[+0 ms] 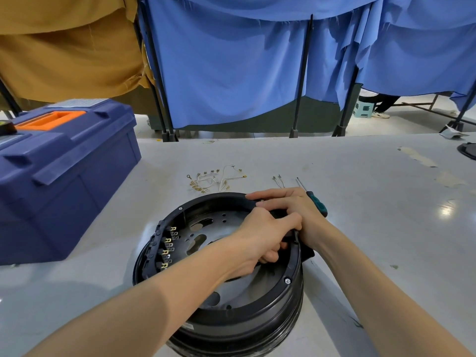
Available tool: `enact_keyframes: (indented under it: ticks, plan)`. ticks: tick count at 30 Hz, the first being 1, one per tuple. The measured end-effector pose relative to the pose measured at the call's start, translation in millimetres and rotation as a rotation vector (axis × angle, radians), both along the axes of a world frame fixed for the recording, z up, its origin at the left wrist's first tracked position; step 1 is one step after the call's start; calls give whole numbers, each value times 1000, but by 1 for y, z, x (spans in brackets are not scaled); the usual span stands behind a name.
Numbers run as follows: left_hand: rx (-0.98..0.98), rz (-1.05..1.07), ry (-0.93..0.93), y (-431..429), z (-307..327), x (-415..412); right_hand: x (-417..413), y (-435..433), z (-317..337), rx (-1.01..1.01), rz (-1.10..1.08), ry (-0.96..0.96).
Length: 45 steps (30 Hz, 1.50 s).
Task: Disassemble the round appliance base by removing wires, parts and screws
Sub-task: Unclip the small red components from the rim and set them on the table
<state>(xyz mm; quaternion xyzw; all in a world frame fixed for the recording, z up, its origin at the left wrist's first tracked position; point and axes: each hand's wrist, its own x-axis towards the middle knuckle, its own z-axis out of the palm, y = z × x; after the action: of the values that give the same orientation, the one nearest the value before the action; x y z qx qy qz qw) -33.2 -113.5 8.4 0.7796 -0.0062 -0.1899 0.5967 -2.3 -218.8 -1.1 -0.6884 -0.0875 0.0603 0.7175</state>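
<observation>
The round black appliance base (203,320) lies open side up at the table's near middle, with brass terminals (168,247) along its inner left wall. Both hands work at its right rim. My left hand (265,237) reaches inside, fingers curled round a black part at the rim. My right hand (288,204) lies over the rim's far right, fingers curled on the same black part (307,253), which sticks out past the rim. Removed white wires with brass ends (216,180) lie just beyond the base. A green-handled screwdriver (315,199) lies behind my right hand.
A dark blue toolbox (59,173) with an orange handle stands at the left. Small loose wire pieces (279,181) lie near the screwdriver. A black object (467,150) sits at the table's far right edge. Blue and tan curtains hang behind the table.
</observation>
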Motion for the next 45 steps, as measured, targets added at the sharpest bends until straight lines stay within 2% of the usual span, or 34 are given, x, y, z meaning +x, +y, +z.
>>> enact_keyframes:
  ticks: [5, 11, 15, 17, 22, 25, 31, 37, 41, 43, 45]
  plan:
    - [97, -7, -191, 1, -4, -4, -2, 2, -1, 4, -26, -4]
    - [19, 14, -16, 1, 2, -2, 0, 1, 0, 20, -11, 16]
    - [96, -51, -197, 2, -4, -5, -1, 0, -3, 29, -25, 3]
    - [110, -60, -219, 3, -5, -5, -1, 1, -3, 33, -24, 1]
    - [43, -104, -30, 8, 6, 0, -4, -1, 0, 3, -10, 6]
    - [123, -151, 20, 10, 10, -2, -6, 0, 1, -29, 3, -7]
    - [310, -140, -166, 2, 4, -4, -4, 0, 0, -8, -25, 53]
    - [349, -1, -315, -4, -5, -4, -1, 0, -4, -40, -17, -7]
    - [222, 22, -231, -8, -5, -10, -1, -2, -7, -61, -3, -25]
    - [59, 82, -151, -6, 7, -4, 1, -3, -9, -80, 14, -35]
    - [-163, 275, -129, 8, 28, 11, 2, -2, -11, 3, 16, 2]
